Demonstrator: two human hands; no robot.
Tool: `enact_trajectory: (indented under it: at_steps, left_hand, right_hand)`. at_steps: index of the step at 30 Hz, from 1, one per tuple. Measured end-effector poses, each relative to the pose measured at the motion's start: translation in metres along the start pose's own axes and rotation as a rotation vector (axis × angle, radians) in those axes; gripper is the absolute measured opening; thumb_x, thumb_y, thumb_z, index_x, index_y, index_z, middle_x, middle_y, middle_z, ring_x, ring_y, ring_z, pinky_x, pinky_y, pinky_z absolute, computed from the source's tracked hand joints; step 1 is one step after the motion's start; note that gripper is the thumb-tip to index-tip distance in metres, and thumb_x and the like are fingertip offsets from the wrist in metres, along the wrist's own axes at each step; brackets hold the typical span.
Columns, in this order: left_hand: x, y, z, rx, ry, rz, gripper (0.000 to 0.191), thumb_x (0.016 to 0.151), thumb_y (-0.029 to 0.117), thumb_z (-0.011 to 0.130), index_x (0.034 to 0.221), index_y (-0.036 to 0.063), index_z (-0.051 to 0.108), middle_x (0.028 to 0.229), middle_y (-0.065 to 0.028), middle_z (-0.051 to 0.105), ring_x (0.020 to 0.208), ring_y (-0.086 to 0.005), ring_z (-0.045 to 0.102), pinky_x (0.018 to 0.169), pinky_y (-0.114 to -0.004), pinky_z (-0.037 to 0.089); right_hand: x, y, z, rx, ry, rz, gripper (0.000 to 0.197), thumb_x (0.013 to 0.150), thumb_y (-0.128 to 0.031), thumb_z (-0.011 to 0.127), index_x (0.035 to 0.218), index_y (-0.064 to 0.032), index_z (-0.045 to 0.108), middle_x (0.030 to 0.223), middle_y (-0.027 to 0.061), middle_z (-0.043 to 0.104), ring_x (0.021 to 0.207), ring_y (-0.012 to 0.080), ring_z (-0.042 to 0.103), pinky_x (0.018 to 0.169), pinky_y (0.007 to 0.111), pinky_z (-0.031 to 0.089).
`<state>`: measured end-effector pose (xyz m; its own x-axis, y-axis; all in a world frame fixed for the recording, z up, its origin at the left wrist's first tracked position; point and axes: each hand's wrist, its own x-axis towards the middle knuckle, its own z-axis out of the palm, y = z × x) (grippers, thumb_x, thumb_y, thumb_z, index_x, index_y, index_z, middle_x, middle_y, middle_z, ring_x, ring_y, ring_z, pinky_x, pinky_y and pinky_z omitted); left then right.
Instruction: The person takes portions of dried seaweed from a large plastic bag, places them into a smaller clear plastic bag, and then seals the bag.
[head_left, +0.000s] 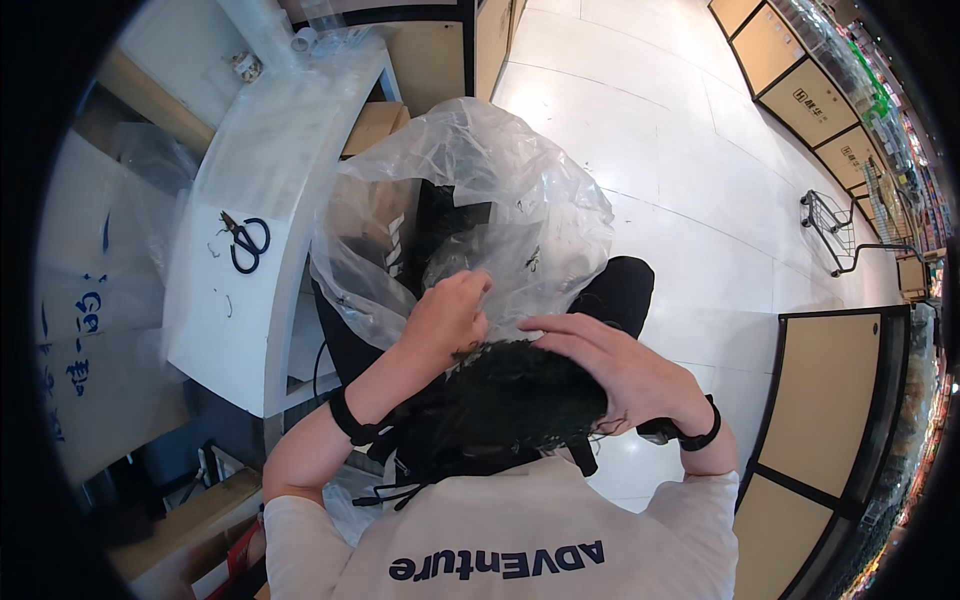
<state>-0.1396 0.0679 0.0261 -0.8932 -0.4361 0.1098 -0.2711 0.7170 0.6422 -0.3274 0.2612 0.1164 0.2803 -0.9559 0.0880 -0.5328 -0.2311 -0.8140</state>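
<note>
A dark, stringy, plant-like clump (525, 397) lies in front of the white shirt, over the lap. My right hand (645, 375) cups its right side, fingers across the top and thumb low by loose strands. At the clump's upper left edge is my left hand (450, 311), fingers curled; whether it pinches a strand is unclear. Beyond both hands, between the knees, a large clear plastic bag (555, 187) gapes, with dark material (450, 217) and small dark bits inside. Black-handled scissors (246, 244) rest on the white counter (247, 165), beside thin scraps.
A cardboard box (375, 124) stands beyond the bag, by the counter. The counter also bears a small jar (246, 67) and a tape roll (304, 41). Dark specks dot the tiled floor (645, 150). A shopping cart (832, 225) and wood-panelled display cases (817, 397) are at right.
</note>
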Motion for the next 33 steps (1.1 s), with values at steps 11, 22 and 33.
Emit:
enact_trajectory:
  at_steps: [11, 22, 33]
  left_hand:
    - [-0.020, -0.010, -0.001, -0.305, -0.033, -0.218, 0.018, 0.078, 0.003, 0.077, 0.092, 0.0010, 0.064, 0.068, -0.0118, 0.060, 0.060, -0.0240, 0.059, 0.059, -0.034, 0.047]
    - [-0.025, 0.009, -0.022, -0.321, 0.322, -0.328, 0.009, 0.091, 0.005, 0.073, 0.093, -0.0014, 0.067, 0.067, -0.0033, 0.062, 0.058, -0.0046, 0.053, 0.054, -0.022, 0.043]
    - [-0.005, 0.018, -0.029, -0.096, 0.421, -0.101, 0.023, 0.093, 0.001, 0.069, 0.115, 0.0029, 0.070, 0.067, -0.0075, 0.059, 0.055, -0.0127, 0.057, 0.053, -0.029, 0.046]
  right_hand:
    - [0.030, 0.018, -0.002, -0.155, -0.268, 0.145, 0.090, 0.060, -0.015, 0.081, 0.137, 0.0050, 0.040, 0.102, 0.0198, 0.060, 0.103, 0.0379, 0.055, 0.089, 0.042, 0.051]
    - [0.052, 0.032, 0.021, -0.258, 0.016, 0.524, 0.065, 0.065, -0.021, 0.077, 0.117, 0.0092, 0.052, 0.096, 0.0237, 0.066, 0.096, 0.0423, 0.062, 0.085, 0.047, 0.053]
    - [0.104, 0.022, 0.072, -0.730, 0.289, 0.433, 0.077, 0.055, -0.019, 0.083, 0.122, 0.0063, 0.055, 0.107, 0.0134, 0.057, 0.099, 0.0308, 0.058, 0.081, 0.040, 0.049]
